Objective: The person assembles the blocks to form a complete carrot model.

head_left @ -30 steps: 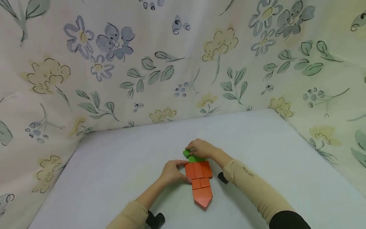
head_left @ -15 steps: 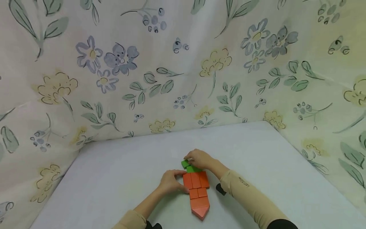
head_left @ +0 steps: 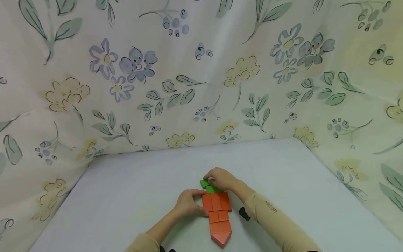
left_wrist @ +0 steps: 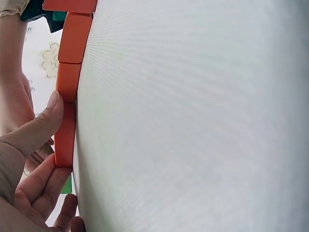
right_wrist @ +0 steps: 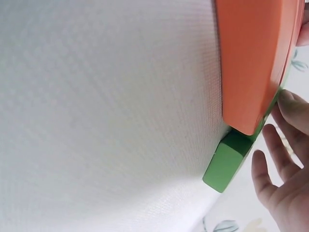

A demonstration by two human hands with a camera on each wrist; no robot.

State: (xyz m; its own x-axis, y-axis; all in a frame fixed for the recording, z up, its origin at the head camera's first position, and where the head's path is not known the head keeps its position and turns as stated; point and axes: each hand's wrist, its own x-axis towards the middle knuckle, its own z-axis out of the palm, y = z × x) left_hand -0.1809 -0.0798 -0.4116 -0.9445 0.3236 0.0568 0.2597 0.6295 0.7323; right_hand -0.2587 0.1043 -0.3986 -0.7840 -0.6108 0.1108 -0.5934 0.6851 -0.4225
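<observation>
Orange blocks (head_left: 216,202) lie joined in a flat figure on the white table, ending near me in a pointed orange-pink block (head_left: 221,239). At its left side my left hand (head_left: 187,204) grips the outer orange block (left_wrist: 65,135), thumb on its side and fingers at its far end. Over the figure's far end, my right hand (head_left: 223,178) holds a green block with its fingertips, partly covering it. A small green block (head_left: 204,183) sits at the far left. In the right wrist view, another green block (right_wrist: 224,164) shows beside the orange one.
The white table (head_left: 135,189) stretches out on both sides of the figure. A flowered cloth (head_left: 176,87) hangs behind it and along its sides. Black wrist gear (head_left: 244,213) shows under the right sleeve.
The head view has tilted, so the table and hands appear lower. Both hands stay at the blocks, and the small green block appears slightly turned, close to the green row.
</observation>
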